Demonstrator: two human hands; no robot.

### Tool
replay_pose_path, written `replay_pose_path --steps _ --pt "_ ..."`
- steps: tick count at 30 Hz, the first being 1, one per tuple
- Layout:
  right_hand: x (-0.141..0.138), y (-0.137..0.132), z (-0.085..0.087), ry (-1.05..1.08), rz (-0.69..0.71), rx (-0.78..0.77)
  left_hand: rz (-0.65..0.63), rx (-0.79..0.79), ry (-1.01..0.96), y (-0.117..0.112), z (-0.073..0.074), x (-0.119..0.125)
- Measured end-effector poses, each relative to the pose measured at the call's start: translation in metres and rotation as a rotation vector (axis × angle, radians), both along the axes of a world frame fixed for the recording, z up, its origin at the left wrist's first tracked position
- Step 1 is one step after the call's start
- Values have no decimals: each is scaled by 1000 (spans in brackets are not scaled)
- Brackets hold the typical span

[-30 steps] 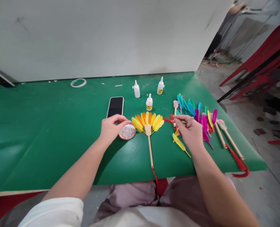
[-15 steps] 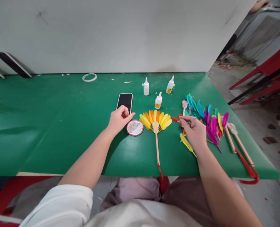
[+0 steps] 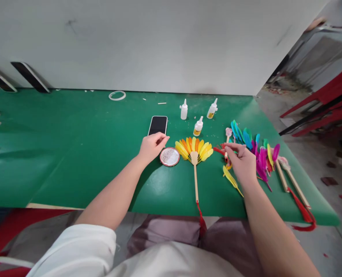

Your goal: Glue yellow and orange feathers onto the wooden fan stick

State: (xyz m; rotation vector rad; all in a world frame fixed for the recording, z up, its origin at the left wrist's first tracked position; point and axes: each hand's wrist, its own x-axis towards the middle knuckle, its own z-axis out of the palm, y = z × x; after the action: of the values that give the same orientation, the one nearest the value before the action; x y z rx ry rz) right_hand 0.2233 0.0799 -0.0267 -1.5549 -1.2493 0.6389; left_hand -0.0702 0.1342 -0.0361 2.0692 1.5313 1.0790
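My left hand hovers between the black-screened phone and a round red-rimmed disc, thumb and fingers drawn into a pinch; anything inside it is too small to make out. In front of me lies a feather fan of yellow and orange feathers on a wooden handle with a red tassel. My right hand is closed in a pinch beside red strands; I cannot make out what its fingertips hold. Below it rests a loose yellow feather.
Three small glue bottles stand behind the fan. Blue, green and magenta feathers are heaped at the right, beside wooden handles with a red tassel. A white ring lies near the wall at the back.
The whole view has shifted, so the table things appear farther right. My left thumb has come closer to its fingers. My right hand keeps its pinch near the red strands.
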Motion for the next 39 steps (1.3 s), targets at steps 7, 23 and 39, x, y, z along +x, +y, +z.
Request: replay_pose_path --steps 7,23,39 --pt "-26 57 29 54 114 71 -90 -67 -254 3 -6 2" --pt "-70 111 1 -239 118 -16 -174 517 46 -12 -10 -6" --pt "-111 53 48 261 239 119 -124 339 -96 -29 1 0"
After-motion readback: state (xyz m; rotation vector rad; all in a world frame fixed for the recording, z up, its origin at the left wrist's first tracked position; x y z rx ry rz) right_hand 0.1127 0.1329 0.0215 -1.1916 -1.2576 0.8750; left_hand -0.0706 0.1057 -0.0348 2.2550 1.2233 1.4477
